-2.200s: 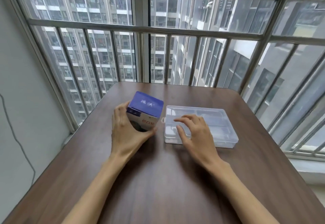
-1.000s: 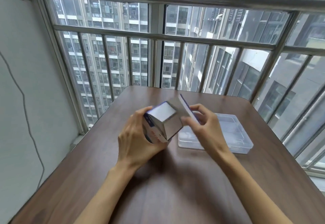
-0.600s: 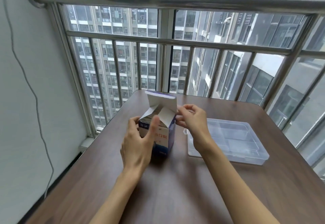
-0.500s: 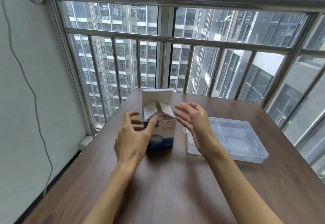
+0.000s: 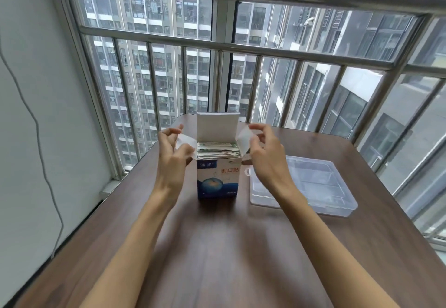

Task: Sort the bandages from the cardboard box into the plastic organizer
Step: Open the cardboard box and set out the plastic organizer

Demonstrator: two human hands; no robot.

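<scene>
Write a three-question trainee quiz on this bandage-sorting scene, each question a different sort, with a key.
1. True or false: the blue-and-white cardboard box stands upright with its top flaps spread open.
2. Multiple choice: the clear plastic organizer lies (A) to the box's left, (B) to the box's right, (C) under the box.
3. Fill in: the left hand and the right hand each pinch a white side ____ of the box.

Key
1. True; the stacked bandages show inside.
2. B, on the dark wooden table.
3. Flap.
</scene>
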